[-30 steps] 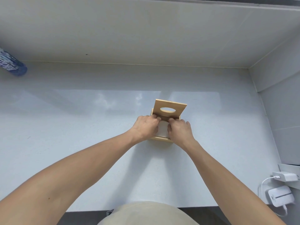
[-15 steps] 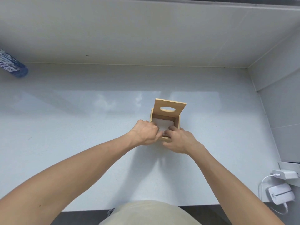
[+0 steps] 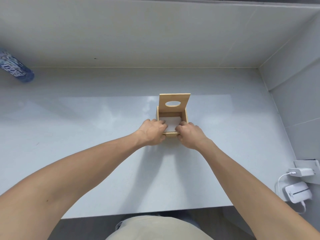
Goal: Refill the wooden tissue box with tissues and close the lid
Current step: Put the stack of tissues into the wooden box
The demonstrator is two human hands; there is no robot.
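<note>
A small wooden tissue box (image 3: 186,116) stands on the white counter, its lid (image 3: 174,102) with an oval hole tilted up and back. A stack of white tissues (image 3: 171,123) lies inside the box. My left hand (image 3: 153,131) rests at the box's near left corner, fingers curled over the rim onto the tissues. My right hand (image 3: 190,135) is at the near right corner, fingertips also on the tissues. The near wall of the box is mostly hidden by both hands.
A blue bottle (image 3: 16,69) lies at the far left by the back wall. A white charger (image 3: 301,172) and a small white device (image 3: 297,192) with a cable sit at the right edge. Walls close off the counter behind and to the right.
Both hands have drawn back from the middle of the box to its near corners, uncovering more of the tissues. The box now sits squarer to me, lid still up.
</note>
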